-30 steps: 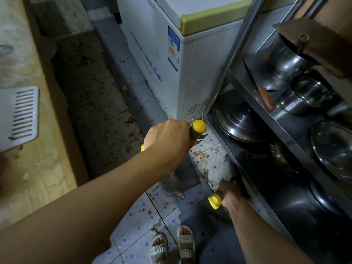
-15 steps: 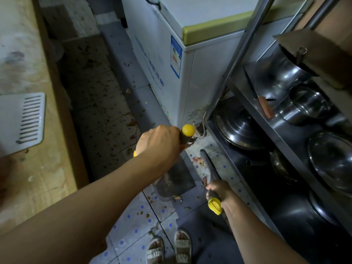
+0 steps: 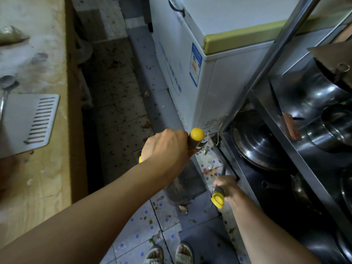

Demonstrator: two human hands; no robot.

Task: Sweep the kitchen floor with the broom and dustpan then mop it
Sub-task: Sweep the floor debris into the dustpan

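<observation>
While the left hand (image 3: 167, 147) grips the dustpan's yellow-capped handle (image 3: 196, 135), the dustpan (image 3: 185, 184) sits on the floor (image 3: 122, 115) directly below that fist. Just beside it, the right hand (image 3: 227, 186) grips the broom handle (image 3: 218, 198), pointing toward the shelf's (image 3: 285, 141) bottom edge. Open tiles run leftward between freezer (image 3: 219, 77) and counter (image 3: 36, 180). Broom bristles are hidden in shadow.

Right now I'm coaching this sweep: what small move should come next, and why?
Probably draw the broom in the right hand toward the dustpan that the left hand holds: scraps lie on the tiles between them, beside the rack.
</observation>
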